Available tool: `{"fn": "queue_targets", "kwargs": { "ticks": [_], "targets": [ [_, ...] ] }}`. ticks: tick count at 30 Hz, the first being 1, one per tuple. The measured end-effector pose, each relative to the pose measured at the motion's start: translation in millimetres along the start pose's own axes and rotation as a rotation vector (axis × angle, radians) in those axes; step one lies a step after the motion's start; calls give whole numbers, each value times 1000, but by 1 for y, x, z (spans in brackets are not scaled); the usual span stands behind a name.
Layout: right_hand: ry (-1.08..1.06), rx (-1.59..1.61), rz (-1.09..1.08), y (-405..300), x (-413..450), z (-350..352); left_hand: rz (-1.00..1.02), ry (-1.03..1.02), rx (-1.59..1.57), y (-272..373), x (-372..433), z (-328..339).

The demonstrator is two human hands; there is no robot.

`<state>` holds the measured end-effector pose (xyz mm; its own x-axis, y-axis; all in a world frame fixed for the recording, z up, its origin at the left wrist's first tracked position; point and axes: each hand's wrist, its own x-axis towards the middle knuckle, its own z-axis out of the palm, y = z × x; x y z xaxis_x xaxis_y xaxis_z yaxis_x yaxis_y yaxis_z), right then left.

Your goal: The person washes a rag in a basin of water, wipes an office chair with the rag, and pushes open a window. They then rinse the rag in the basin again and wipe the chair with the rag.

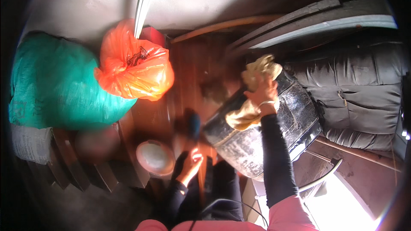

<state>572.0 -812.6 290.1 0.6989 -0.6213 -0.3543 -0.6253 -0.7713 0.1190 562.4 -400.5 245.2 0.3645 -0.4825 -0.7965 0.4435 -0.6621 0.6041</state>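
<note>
My right hand [263, 95] presses on a crumpled yellowish cloth [241, 117], which shows on both sides of the palm. Under the cloth is a worn, box-shaped black object [237, 149] with a scuffed leather-like cover; its exact kind is unclear. My left hand [191, 166] is low in front of my body, left of the black object, its fingers curled and brightly lit. Whether anything is inside them I cannot tell. Just beyond the left hand is a blurred blue item [194, 125].
An orange plastic bag [141, 73] leans by a large green sack [61, 80] at left. A round bowl [155, 158] sits near wooden slats [106, 176]. Grey padded upholstery [356, 96] stands at right, below long boards [324, 29]. A dark cable [224, 200] crosses my lap.
</note>
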Motion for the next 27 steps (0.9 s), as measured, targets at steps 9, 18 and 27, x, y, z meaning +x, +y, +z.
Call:
{"fn": "queue_targets", "kwargs": {
  "ticks": [9,18,27],
  "targets": [
    [-98,497,-316,-156,-126,22,23,36,-43,21,30,-74],
    [203,85,559,166,-107,79,-32,-23,-116,55,43,-67],
    [618,1297,1284,71,-294,192,-72,-19,-48,34,33,-79]
  ]
}}
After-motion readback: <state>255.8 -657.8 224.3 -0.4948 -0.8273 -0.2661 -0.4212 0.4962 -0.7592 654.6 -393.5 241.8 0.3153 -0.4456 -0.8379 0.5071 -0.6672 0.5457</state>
